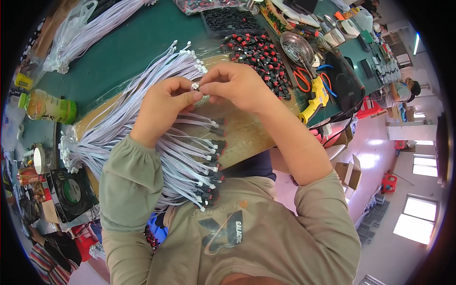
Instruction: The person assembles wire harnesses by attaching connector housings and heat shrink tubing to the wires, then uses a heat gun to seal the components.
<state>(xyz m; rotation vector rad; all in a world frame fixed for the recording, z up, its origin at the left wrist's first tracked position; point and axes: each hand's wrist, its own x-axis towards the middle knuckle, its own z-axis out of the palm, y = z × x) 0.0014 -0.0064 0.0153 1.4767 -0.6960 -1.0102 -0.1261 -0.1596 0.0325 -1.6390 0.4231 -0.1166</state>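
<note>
Connector pinched tight between left hand and right hand fingertips over desk's near edge; tiny, could slip into wire bundle.

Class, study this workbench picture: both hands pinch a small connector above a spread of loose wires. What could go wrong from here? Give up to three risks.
1. The small connector is held only between the fingertips of the left hand and right hand; it could slip and vanish among the wires.
2. The wires hang over the table edge toward the lap, so a sleeve might drag some off.
3. The red and black clips lie loose nearby and could be knocked about.
</note>
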